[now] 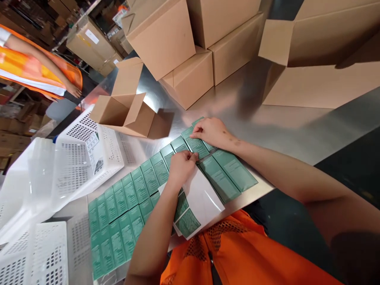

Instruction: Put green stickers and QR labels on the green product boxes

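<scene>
Small green boxes [141, 185] stand side by side in two rows on the metal table. My left hand [181, 166] is over the upper row, its thumb and fingers pinched together; whatever is between them is too small to make out. Just beyond it, my right hand [209, 131] rests on the boxes near the row's far end, fingers curled and pressed together, their tips hiding any contents. Beneath my left wrist and forearm lies a white sheet with green printed labels [189, 223], partly covering the boxes. Larger green faces [233, 170] lie to the right of that sheet.
White perforated baskets [111, 158] stand at the left. Behind the boxes is a small open carton [121, 114]. Closed cartons [197, 75] are stacked at the back, and a large open carton [303, 85] sits at right. A person in an orange vest [32, 65] stands far left.
</scene>
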